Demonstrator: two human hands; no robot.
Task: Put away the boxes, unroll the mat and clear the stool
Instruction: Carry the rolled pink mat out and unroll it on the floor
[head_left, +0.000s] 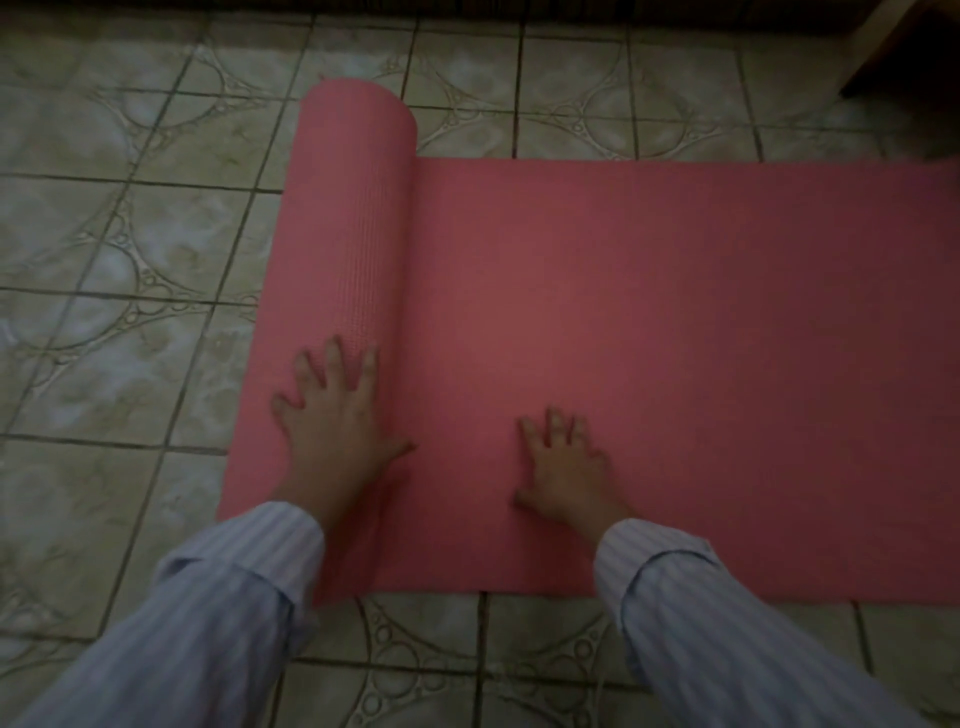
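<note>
A pink mat (649, 338) lies partly unrolled on the tiled floor, its flat part stretching to the right edge of the view. The part still rolled up (343, 234) forms a thick tube on the left, running from near to far. My left hand (337, 431) rests with spread fingers on the near end of the roll. My right hand (566, 467) presses flat, fingers apart, on the unrolled surface beside the roll. Neither hand grips anything. No boxes or stool show clearly.
Patterned beige floor tiles (130, 260) surround the mat on the left, far and near sides. A wooden piece of furniture (904, 47) stands at the far right corner. A dark edge (467, 10) runs along the top.
</note>
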